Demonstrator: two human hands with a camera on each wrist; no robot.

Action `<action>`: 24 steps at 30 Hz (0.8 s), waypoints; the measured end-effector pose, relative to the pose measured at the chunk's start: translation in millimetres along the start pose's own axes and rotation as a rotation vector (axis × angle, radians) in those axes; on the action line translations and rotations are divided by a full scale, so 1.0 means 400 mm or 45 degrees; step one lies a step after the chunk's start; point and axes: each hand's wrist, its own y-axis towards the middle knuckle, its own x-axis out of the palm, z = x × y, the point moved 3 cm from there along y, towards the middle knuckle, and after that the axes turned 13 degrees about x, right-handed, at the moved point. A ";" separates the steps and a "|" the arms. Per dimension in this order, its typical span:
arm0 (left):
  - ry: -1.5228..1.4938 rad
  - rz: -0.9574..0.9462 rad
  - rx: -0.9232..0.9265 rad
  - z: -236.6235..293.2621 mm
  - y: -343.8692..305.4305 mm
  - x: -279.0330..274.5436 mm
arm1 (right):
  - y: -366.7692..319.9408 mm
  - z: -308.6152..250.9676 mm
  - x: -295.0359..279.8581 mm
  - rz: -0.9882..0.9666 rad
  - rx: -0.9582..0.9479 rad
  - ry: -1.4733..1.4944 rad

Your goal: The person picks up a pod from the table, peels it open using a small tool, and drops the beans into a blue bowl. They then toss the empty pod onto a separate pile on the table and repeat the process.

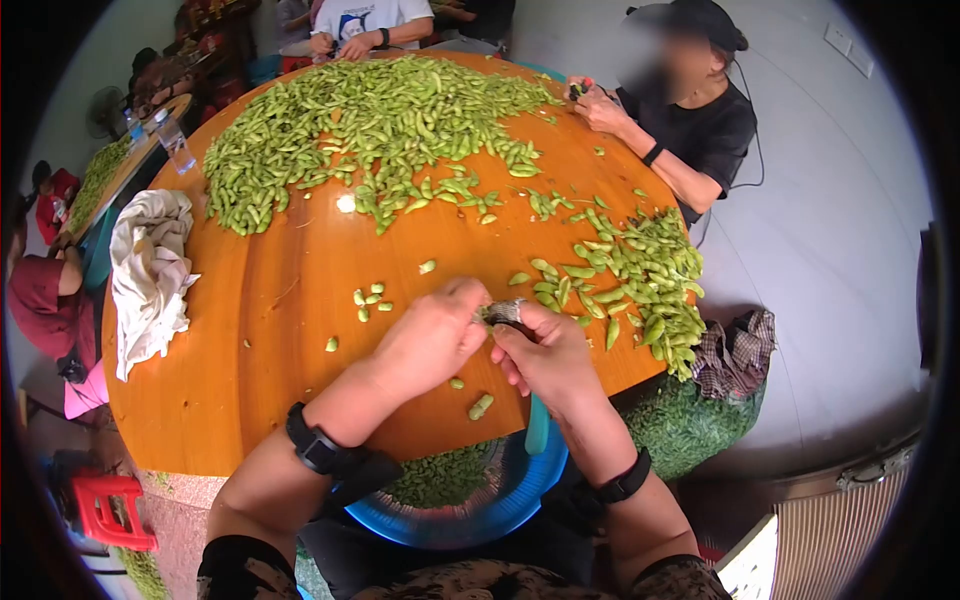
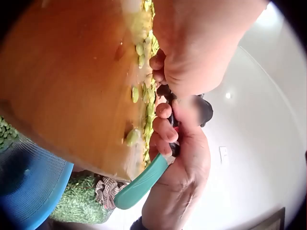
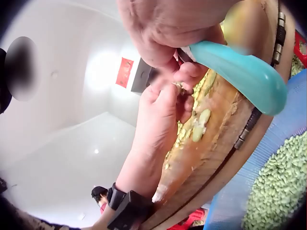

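Over the near edge of the wooden table (image 1: 260, 400), both hands meet. My left hand (image 1: 430, 335) has its fingers curled in and pinches a small greenish bit of pod (image 3: 180, 86), mostly hidden by the fingers. In my right hand (image 1: 550, 365) is a tool with a teal handle (image 3: 244, 72), gripped so that the handle points down past the palm; its working end is covered by the fingers. A silvery, ridged band (image 1: 507, 311) shows at the right fingers. Shelled beans (image 1: 371, 300) lie left of the hands, and a green pod (image 1: 480, 406) lies below them.
Below the table edge, a blue basin (image 1: 450, 532) holds shelled beans (image 3: 278, 187). Bean pods (image 1: 645, 270) spread to the right, with a larger heap (image 1: 390, 110) behind. A white cloth (image 1: 150, 265) and bottle (image 1: 175, 142) stand left. Another person (image 1: 690, 130) sits far right.
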 end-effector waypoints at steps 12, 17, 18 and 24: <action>0.327 0.002 -0.012 0.018 -0.006 -0.074 | -0.007 -0.068 -0.144 0.798 -0.733 -1.484; 0.488 -0.143 -0.121 0.037 -0.009 -0.177 | -0.001 -0.053 0.001 0.318 -0.927 -1.569; 0.455 -0.055 -0.138 0.057 -0.014 -0.206 | 0.006 -0.054 0.001 0.311 -0.938 -1.550; 0.558 0.039 -0.345 0.024 -0.151 -0.333 | 0.093 -0.066 -0.177 0.617 -0.754 -1.690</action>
